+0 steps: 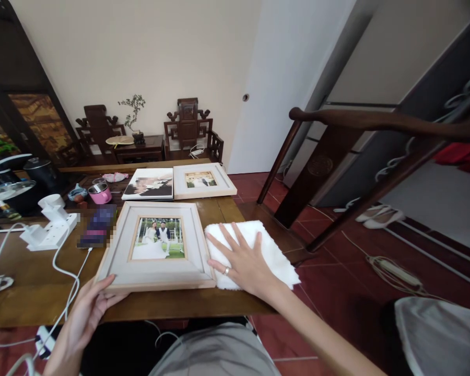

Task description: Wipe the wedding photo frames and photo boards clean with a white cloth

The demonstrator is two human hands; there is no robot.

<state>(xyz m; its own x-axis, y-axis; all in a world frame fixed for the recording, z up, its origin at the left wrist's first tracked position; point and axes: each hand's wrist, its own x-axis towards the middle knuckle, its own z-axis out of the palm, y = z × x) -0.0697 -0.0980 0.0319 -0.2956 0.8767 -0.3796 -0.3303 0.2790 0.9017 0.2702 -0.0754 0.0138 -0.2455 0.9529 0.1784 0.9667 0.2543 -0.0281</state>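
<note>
A pale wooden picture frame [119, 250] with a photo of two people lies face up on the wooden table. My left hand [92, 305] grips its near left corner, thumb on the rim and fingers underneath. To the right of the frame, a folded white cloth [272, 250] lies at the table's right edge, one corner hanging over. My right hand [238, 256], a ring on one finger, rests flat on this cloth with fingers spread. Behind stand out a second white picture frame [223, 180] and a photo album or print [139, 177], lying side by side.
Left on the table [137, 308] are a white power strip [53, 230] with cables, a blurred phone [97, 224], a pink cup [100, 193] and a dark kettle [45, 175]. A wooden chair [321, 167] stands close on the right. Carved chairs [188, 125] stand by the wall.
</note>
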